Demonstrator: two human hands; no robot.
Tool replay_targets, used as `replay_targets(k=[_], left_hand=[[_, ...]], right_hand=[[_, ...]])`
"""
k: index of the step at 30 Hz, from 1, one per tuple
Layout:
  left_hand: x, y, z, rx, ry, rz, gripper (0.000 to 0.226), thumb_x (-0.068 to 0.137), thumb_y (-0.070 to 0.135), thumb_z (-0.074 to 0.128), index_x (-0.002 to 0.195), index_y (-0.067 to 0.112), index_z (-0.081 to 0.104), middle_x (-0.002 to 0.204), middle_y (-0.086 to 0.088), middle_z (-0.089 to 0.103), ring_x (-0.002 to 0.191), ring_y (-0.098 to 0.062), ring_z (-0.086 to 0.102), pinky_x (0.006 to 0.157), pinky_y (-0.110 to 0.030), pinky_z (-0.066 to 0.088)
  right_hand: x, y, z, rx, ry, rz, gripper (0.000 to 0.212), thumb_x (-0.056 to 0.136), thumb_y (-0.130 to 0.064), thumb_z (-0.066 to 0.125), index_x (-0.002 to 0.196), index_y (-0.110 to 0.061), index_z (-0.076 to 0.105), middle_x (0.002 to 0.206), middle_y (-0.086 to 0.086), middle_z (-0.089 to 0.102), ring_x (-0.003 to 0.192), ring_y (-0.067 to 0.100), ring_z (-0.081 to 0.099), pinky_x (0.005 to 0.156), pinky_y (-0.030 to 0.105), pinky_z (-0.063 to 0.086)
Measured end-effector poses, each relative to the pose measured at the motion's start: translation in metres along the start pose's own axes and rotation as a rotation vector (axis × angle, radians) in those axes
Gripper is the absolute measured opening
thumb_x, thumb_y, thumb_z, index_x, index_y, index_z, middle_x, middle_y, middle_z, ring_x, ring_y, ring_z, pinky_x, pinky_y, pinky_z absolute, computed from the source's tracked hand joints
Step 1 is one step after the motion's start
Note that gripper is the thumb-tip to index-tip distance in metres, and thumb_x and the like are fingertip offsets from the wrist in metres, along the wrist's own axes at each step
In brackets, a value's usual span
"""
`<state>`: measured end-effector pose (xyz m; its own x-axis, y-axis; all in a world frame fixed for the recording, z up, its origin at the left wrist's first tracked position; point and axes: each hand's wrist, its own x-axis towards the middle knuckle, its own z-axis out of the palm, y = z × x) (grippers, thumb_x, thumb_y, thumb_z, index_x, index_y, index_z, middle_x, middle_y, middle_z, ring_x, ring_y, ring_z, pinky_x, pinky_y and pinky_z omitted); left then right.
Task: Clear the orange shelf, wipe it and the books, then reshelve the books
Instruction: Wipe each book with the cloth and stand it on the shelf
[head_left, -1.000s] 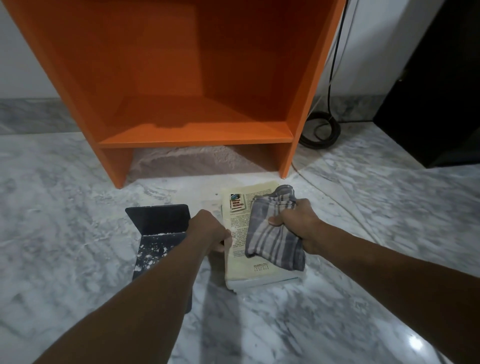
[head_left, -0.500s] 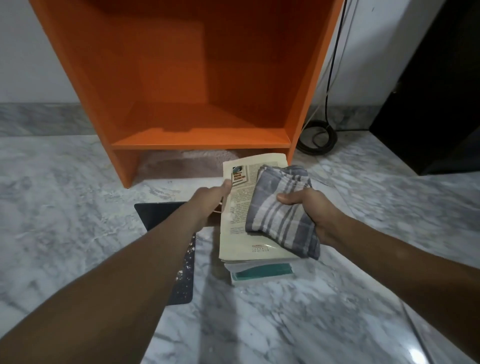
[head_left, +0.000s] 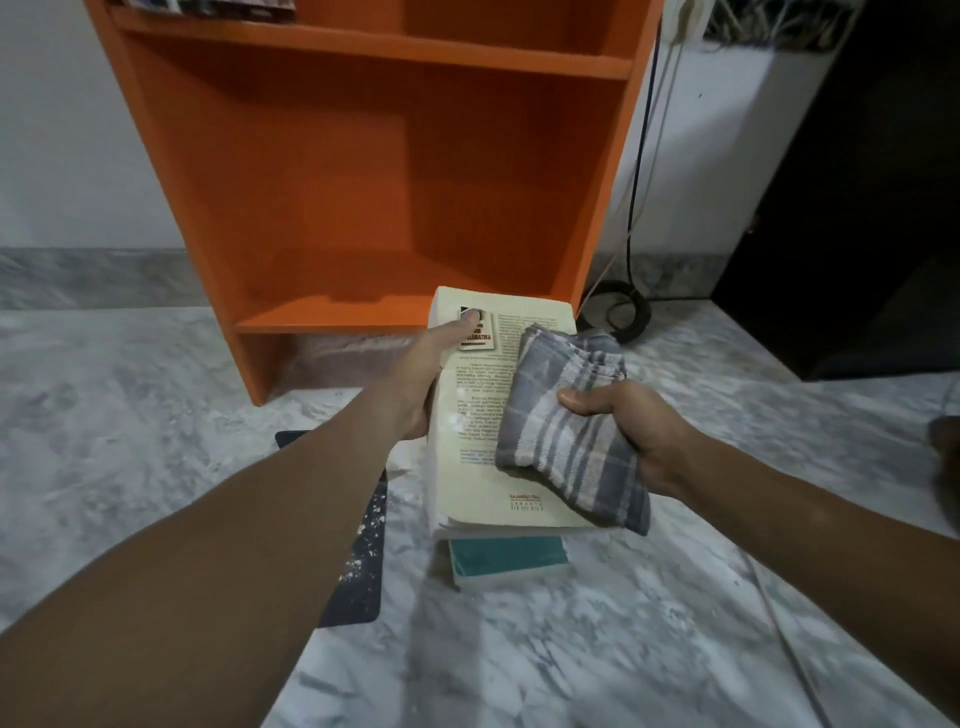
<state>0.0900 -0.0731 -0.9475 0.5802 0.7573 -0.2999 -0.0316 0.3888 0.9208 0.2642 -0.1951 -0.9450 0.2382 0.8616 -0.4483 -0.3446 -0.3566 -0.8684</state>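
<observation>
My left hand grips a thick cream book by its left edge, thumb on the cover, and holds it lifted off the floor in front of the orange shelf. My right hand holds a folded grey striped cloth against the book's cover. A teal book lies on the marble floor under the lifted one. A dark speckled book lies on the floor to the left, mostly hidden by my left arm. The shelf's lower compartment holds nothing.
A few books sit on the upper shelf at the top left. A coiled black cable lies on the floor right of the shelf, beside a black cabinet. Marble floor spreads all around.
My left hand lifted the cream book off the floor toward the shelf, uncovering the teal book beneath. My right hand rose with the cloth still on the cover. My view tilted up.
</observation>
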Motion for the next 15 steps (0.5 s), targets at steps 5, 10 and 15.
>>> replay_targets(k=[5, 10, 15], left_hand=[[-0.006, 0.014, 0.011, -0.054, -0.001, 0.027, 0.028, 0.094, 0.036, 0.059, 0.099, 0.013, 0.072, 0.088, -0.009, 0.075, 0.067, -0.022, 0.072, 0.053, -0.029, 0.057], [-0.014, 0.024, 0.022, -0.106, 0.050, 0.131, 0.031, 0.095, 0.029, 0.059, 0.111, 0.003, 0.068, 0.100, -0.017, 0.073, 0.081, -0.032, 0.072, 0.063, -0.038, 0.058], [-0.019, 0.035, 0.017, -0.103, 0.076, 0.179, 0.041, 0.094, 0.035, 0.058, 0.116, 0.001, 0.067, 0.117, -0.022, 0.068, 0.106, -0.041, 0.066, 0.092, -0.055, 0.053]], right_hand=[[-0.012, -0.018, 0.001, -0.084, 0.074, -0.100, 0.035, 0.086, 0.003, 0.064, 0.119, -0.007, 0.064, 0.106, 0.015, 0.073, 0.097, 0.035, 0.070, 0.088, 0.049, 0.054], [-0.039, -0.045, -0.001, -0.520, 0.206, -0.253, 0.021, 0.088, -0.004, 0.069, 0.108, -0.006, 0.066, 0.092, 0.012, 0.074, 0.087, 0.028, 0.069, 0.085, 0.042, 0.056], [-0.083, -0.115, 0.001, -1.147, 0.322, -0.488, 0.017, 0.081, -0.010, 0.074, 0.094, -0.019, 0.068, 0.085, 0.006, 0.072, 0.075, 0.020, 0.067, 0.070, 0.035, 0.058]])
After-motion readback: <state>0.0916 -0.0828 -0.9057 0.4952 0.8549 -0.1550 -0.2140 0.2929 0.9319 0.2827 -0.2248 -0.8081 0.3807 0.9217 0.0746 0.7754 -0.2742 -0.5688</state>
